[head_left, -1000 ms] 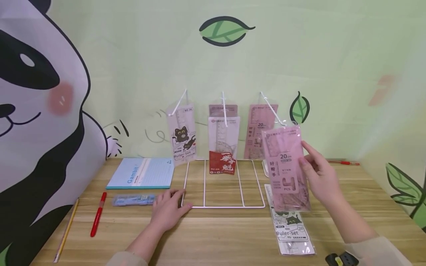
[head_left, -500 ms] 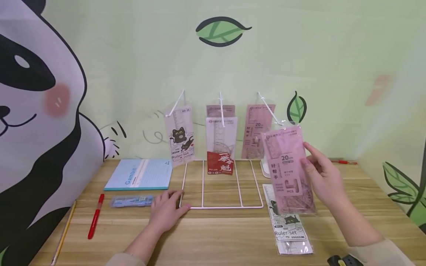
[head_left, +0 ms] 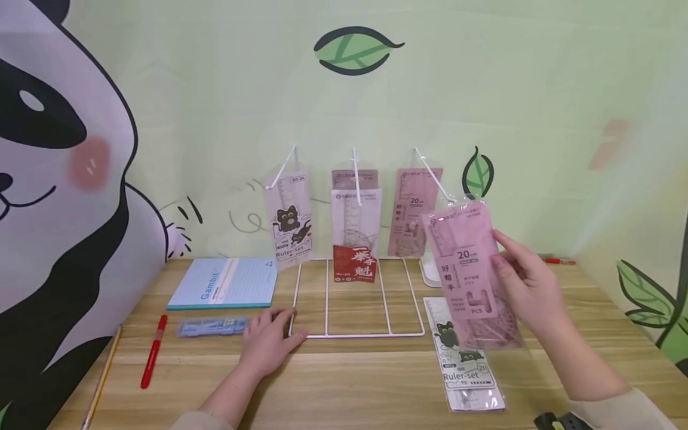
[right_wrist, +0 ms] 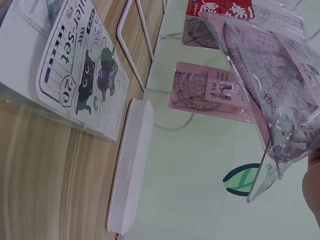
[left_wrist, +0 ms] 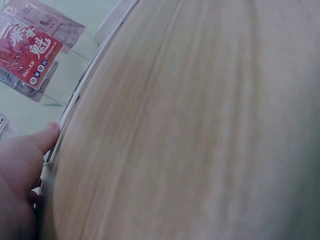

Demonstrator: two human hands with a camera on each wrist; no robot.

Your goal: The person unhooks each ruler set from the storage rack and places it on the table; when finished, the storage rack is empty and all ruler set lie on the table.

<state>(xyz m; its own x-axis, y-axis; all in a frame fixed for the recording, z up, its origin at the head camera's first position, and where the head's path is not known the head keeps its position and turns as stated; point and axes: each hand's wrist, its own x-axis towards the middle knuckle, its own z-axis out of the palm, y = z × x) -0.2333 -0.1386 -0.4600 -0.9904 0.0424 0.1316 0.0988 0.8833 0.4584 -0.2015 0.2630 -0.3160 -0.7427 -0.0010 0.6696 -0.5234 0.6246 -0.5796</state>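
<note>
My right hand [head_left: 529,289] pinches the right edge of a pink ruler-set packet [head_left: 466,263], tilted in the air. Its clear top is at the tip of the right white hook [head_left: 434,174]; whether the hook passes through the hole I cannot tell. A second pink packet [head_left: 412,209] hangs further back on that hook. My left hand [head_left: 267,343] rests on the table, its fingers and thumb touching the front left corner of the white wire rack [head_left: 365,335]. On the other hooks hang a cat-print ruler packet [head_left: 290,224] and a red-and-white ruler packet [head_left: 356,263].
Cat-print ruler packets [head_left: 473,382] lie under the raised packet. A long white case [right_wrist: 131,167] stands behind at right. Left are a blue notebook [head_left: 223,283], a blue plastic packet [head_left: 209,326], a red pen [head_left: 153,352] and a pencil [head_left: 102,376]. Another red pen [head_left: 559,261] lies back right.
The lower end of the held pink packet has swung right, along with my right hand, while its top stays at the hook tip. My left hand remains at the rack corner.
</note>
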